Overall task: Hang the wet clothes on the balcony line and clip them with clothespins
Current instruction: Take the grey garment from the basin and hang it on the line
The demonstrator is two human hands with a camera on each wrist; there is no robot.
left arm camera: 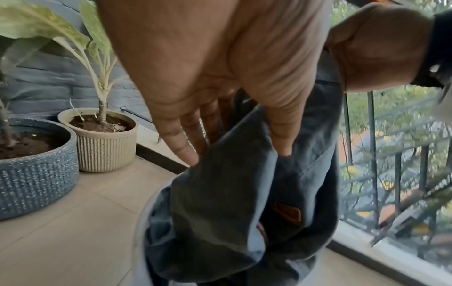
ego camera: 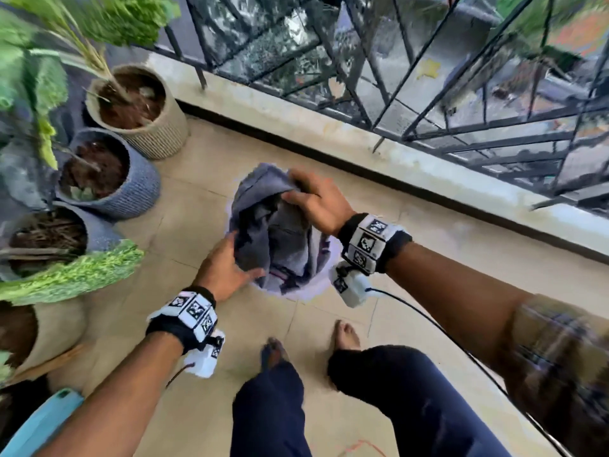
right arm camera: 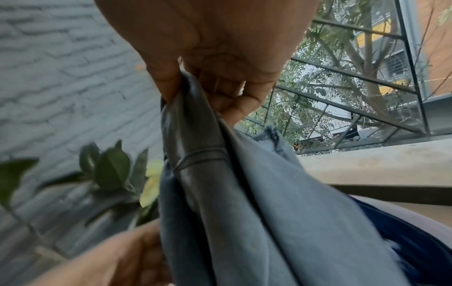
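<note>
A damp grey-blue denim garment (ego camera: 280, 232) (left arm camera: 220, 193) (right arm camera: 244, 193) hangs bunched over a white basin (ego camera: 296, 294) (left arm camera: 143, 212) on the balcony floor. My right hand (ego camera: 316, 199) (right arm camera: 215, 58) grips its upper edge, fingers curled round a fold. My left hand (ego camera: 227, 265) (left arm camera: 208, 67) holds the garment's lower left side, thumb on the front and fingers behind the cloth. A brown leather patch (left arm camera: 287, 212) shows on the fabric. No line or clothespins are in view.
Potted plants stand at the left: a beige ribbed pot (ego camera: 148, 127) (left arm camera: 105, 147) and a blue knitted-look pot (ego camera: 125, 189) (left arm camera: 34, 174). A black metal railing (ego camera: 428, 94) tops a concrete ledge (ego camera: 362, 150). My bare feet (ego camera: 346, 334) stand just behind the basin.
</note>
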